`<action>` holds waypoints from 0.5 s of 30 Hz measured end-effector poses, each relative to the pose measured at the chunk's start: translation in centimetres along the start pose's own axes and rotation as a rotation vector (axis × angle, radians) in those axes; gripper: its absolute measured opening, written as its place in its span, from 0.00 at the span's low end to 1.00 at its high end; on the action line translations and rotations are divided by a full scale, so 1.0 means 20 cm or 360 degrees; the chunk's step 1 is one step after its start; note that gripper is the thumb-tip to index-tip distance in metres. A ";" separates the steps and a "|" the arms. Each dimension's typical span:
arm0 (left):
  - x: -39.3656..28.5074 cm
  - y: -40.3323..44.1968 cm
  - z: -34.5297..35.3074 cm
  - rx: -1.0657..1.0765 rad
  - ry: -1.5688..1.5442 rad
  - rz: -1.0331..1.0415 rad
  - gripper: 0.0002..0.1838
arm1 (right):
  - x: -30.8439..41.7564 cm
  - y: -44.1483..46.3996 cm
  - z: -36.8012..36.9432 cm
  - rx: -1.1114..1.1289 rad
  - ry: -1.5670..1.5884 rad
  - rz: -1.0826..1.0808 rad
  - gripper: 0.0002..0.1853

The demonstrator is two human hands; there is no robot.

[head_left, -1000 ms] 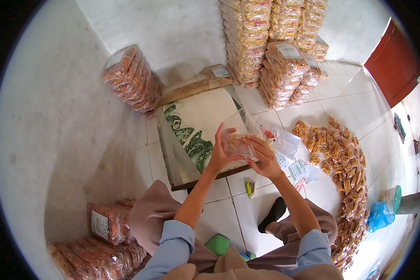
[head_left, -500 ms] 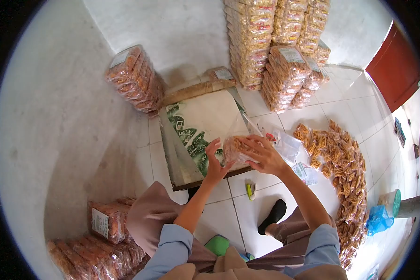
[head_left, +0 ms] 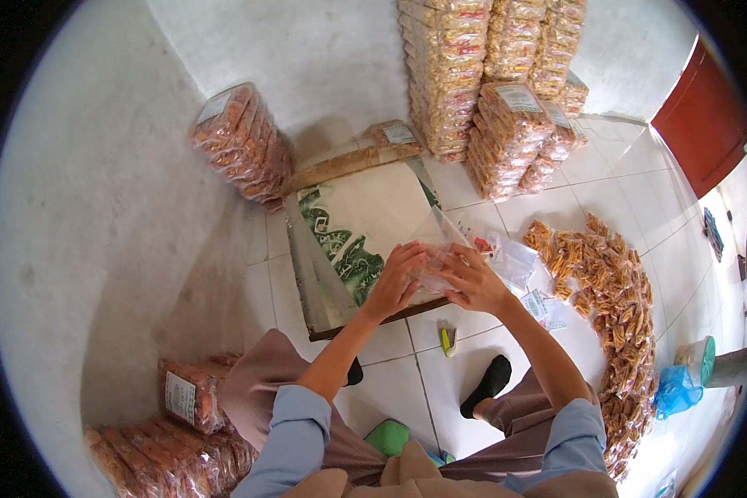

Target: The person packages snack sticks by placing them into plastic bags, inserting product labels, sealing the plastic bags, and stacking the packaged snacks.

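In the head view, a clear plastic bag (head_left: 429, 276) lies at the front right corner of a low board-topped table (head_left: 373, 199). Brown snack pieces showed inside it a moment earlier; now my hands cover much of it. My left hand (head_left: 395, 280) holds its left side, with the fingers curled over the top. On the opposite side my right hand (head_left: 476, 284) grips the bag, fingers bent onto the plastic. The bag's loose clear end sticks up beyond my hands.
A yellow-green stapler (head_left: 448, 340) lies on the tiles before my feet. Flat plastic bags (head_left: 515, 259) and printed labels (head_left: 534, 307) lie right of the table, beside a long heap of small snack packs (head_left: 614, 307). Packed bags stand stacked at left (head_left: 241, 141) and back (head_left: 448, 75).
My left hand has moved up and right, from beside the bag onto its top left side. My right hand stays on the right side, its fingers slightly more bent.
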State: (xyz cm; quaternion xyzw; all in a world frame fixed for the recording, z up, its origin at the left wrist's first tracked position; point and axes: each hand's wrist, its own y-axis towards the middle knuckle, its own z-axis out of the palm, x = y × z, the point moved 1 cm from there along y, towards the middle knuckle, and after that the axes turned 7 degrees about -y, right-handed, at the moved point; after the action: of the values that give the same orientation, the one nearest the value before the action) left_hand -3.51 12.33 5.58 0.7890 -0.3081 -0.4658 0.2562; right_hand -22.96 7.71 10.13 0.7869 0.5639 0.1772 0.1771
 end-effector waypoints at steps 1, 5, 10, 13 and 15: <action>0.00 0.02 0.00 0.0000 0.0001 0.0000 0.24 | 0.00 -0.01 0.01 0.0019 0.0000 0.0023 0.27; 0.00 0.06 0.02 0.0075 -0.0048 0.0051 0.22 | 0.00 0.02 0.01 -0.0164 0.0238 0.0082 0.22; -0.07 0.09 0.04 -0.0099 -0.0069 -0.0052 0.20 | 0.01 0.00 0.03 -0.0347 0.0660 0.0403 0.26; -0.08 0.11 0.06 -0.0204 -0.0094 -0.0183 0.14 | 0.00 0.01 0.01 -0.0294 0.0613 0.0465 0.27; -0.06 0.11 0.07 -0.0275 -0.0025 -0.0162 0.13 | 0.01 0.02 0.01 -0.0412 0.0741 0.0549 0.27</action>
State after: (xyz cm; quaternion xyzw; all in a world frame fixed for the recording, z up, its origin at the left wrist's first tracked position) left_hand -5.67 11.62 7.15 0.7750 -0.2282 -0.5091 0.2970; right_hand -22.46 7.80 10.17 0.7802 0.4204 0.4502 0.1094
